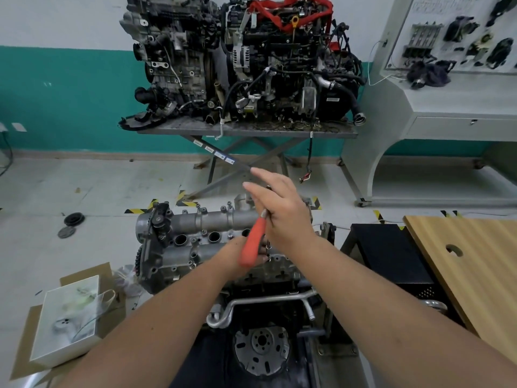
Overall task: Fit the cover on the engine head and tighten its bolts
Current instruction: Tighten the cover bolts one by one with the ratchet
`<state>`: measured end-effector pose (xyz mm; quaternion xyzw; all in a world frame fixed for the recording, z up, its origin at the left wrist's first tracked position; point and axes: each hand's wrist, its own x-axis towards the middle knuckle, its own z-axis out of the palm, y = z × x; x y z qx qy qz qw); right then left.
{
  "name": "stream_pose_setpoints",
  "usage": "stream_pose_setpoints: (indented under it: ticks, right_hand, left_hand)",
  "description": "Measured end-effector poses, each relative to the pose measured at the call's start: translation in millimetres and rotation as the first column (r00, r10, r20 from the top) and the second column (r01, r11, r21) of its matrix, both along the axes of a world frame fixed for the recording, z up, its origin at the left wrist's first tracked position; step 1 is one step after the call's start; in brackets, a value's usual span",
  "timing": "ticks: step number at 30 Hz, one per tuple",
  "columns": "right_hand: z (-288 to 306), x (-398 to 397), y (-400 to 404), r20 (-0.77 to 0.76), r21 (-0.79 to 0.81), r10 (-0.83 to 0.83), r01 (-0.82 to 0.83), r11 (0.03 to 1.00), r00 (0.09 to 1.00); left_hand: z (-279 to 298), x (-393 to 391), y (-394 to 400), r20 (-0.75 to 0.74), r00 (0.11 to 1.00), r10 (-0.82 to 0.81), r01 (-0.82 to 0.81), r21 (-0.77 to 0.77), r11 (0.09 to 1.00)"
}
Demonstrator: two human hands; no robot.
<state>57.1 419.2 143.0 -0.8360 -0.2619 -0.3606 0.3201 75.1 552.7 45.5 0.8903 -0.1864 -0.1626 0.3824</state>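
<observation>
Orange-handled wrench [253,242] gripped by left hand [246,259], right hand [282,214] loosely steadying its head over cover [195,236]; recommend keeping socket square on bolt.

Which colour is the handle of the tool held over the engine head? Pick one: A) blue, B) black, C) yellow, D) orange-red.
D: the tool's handle is orange-red, slanting down from the right hand toward the left hand above the engine head.
</observation>
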Motion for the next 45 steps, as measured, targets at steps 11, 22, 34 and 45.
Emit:
stream_pose_setpoints:
  ticks: [11, 22, 34, 45]
  right_hand:
    - [29.1, -6.9, -11.6, -0.192, -0.322, 0.018, -0.081, 0.943, 0.981]
    - [47.1, -3.9, -26.3, -0.442, -0.502, 0.005, -0.252, 0.827, 0.897]
    - [65.8, 8.1, -7.8, -0.865, 0.25, 0.193, 0.066, 0.966, 0.463]
    - [11.9, -12.5, 1.2, -0.414, 0.616, 0.297, 0.025, 0.787, 0.861]
  left_hand:
    - [8.6, -5.6, -3.5, 0.026, 0.998, -0.056, 0.056, 0.004, 0.998]
    - [8.2, -4.8, 1.2, 0.051, 0.997, -0.065, 0.061, 0.081, 0.995]
    - [1.8, -1.8, 1.3, 0.046, 0.998, -0.047, 0.043, 0.089, 0.995]
    - [-4.2, 2.9, -0.2, 0.049, 0.999, -0.008, 0.002, 0.116, 0.993]
